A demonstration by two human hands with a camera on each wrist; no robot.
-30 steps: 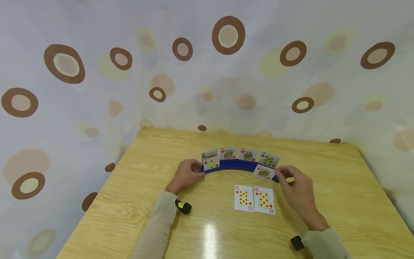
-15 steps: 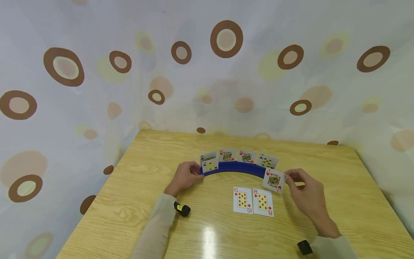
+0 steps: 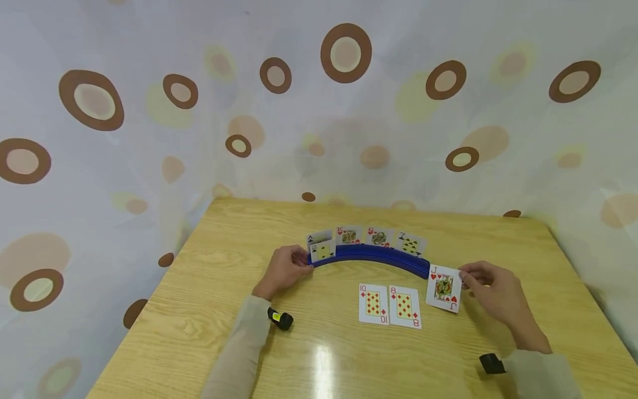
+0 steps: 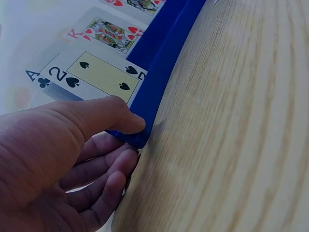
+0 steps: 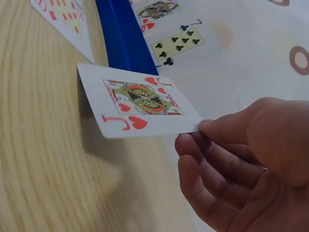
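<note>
A curved blue card holder [image 3: 371,255] stands on the wooden table [image 3: 209,310] with several cards upright in it: an ace and 2 of spades [image 4: 99,77], a king [image 4: 108,34], a queen and a 7 of clubs [image 5: 181,41]. My left hand [image 3: 285,270] grips the holder's left end [image 4: 137,135], thumb on top. My right hand [image 3: 490,293] pinches the jack of hearts [image 3: 443,288] by its right edge, just above the table past the holder's right end. The jack [image 5: 140,99] faces up, tilted.
A 10 of diamonds [image 3: 374,303] and an 8 of diamonds [image 3: 405,306] lie face up side by side in front of the holder. A patterned curtain [image 3: 319,100] hangs behind the table. Black wrist devices [image 3: 281,318] sit on both forearms.
My right hand has pulled the jack of hearts out of the holder's right end and carried it right and toward me. The left hand stays on the holder.
</note>
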